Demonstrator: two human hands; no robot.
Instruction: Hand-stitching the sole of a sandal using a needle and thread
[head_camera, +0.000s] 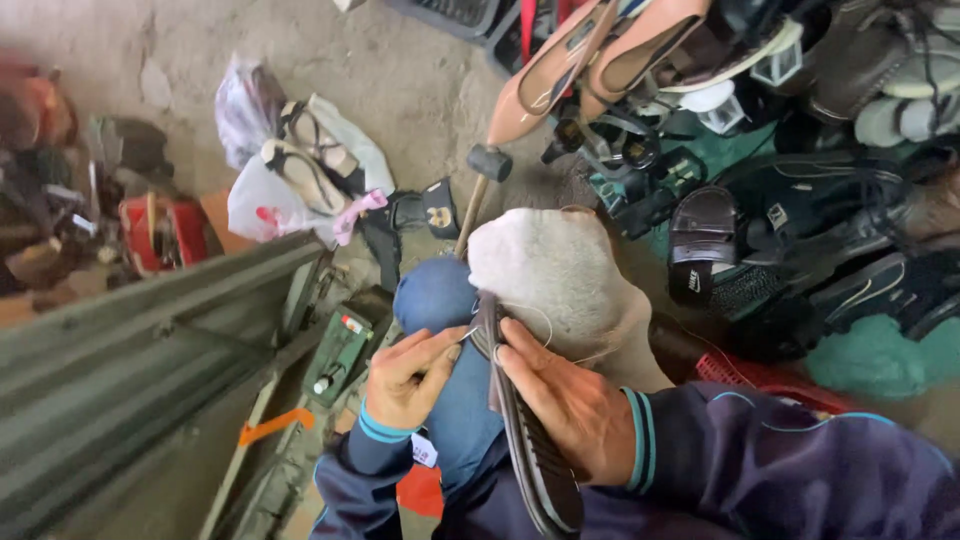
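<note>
R hand (560, 400) grips sandal (525, 440) (edge-on).

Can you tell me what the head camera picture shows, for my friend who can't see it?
A person's right hand holds a dark shoe sole on edge over their knee, while the left hand pinches a needle at its tip. Shoes and sandals lie piled on the concrete floor.

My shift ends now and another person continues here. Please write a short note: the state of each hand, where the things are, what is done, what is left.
Left hand: pinches a needle at the edge of the dark sole.
Right hand: grips the dark sole, held on edge over the blue-clad knee.
Thread loops from the sole's upper end.
A hammer lies on the floor ahead; a pile of shoes lies to the right.
Done: stitching has begun at the upper end.
Left: how much seam remains cannot be told.
</note>
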